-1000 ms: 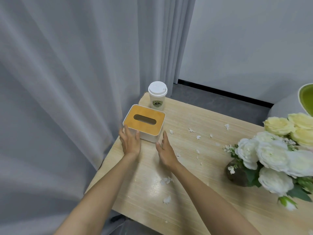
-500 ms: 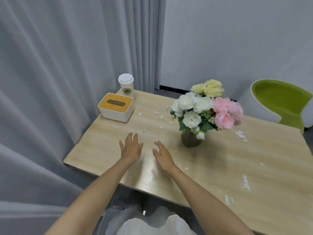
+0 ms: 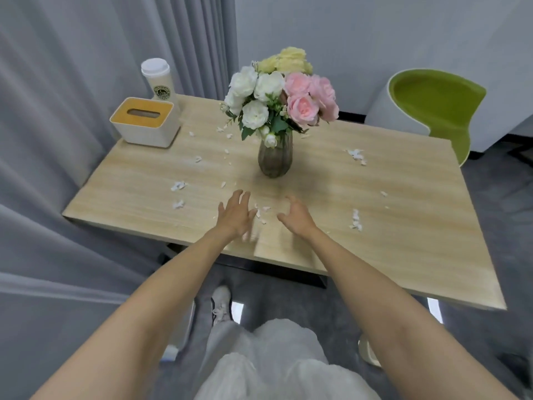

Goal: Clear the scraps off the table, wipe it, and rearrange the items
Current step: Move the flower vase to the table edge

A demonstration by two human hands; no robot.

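Head view looks down past pale trousers [image 3: 268, 362] and one white shoe [image 3: 221, 308] on the grey floor, then along two bare forearms to the near edge of the wooden table [image 3: 403, 241]. The left hand [image 3: 235, 213] is flat, palm down, fingers straight and spread, with nothing in it; whether it touches the wood I cannot tell. The right hand [image 3: 297, 216] is just beside it, fingers loosely curved like a scoop, also holding nothing. Between the two lie a few white scraps [image 3: 261, 212], with more scattered to the left of the left hand, to the right of the right hand, and beyond both. They look thin, soft and nearly weightless (torn tissue or fallen petals, I can't say which), so I'd sweep them with the edge of the flat hand into the cupped one rather than pinch each; a quick move would likely send them fluttering. Just beyond the fingertips stands a ribbed greyish vase [image 3: 275, 158] of white, pink and yellow roses [image 3: 282, 93]. It seems top-heavy and breakable, best gripped low around its belly, not by the stems. Farther off, left of the left hand, sits a white tissue box [image 3: 145, 121] with an orange lid, and a lidded paper cup [image 3: 158, 79] right behind it by the grey curtain [image 3: 72, 82]. Far right of the right hand, past the table, is a green chair [image 3: 432, 102].
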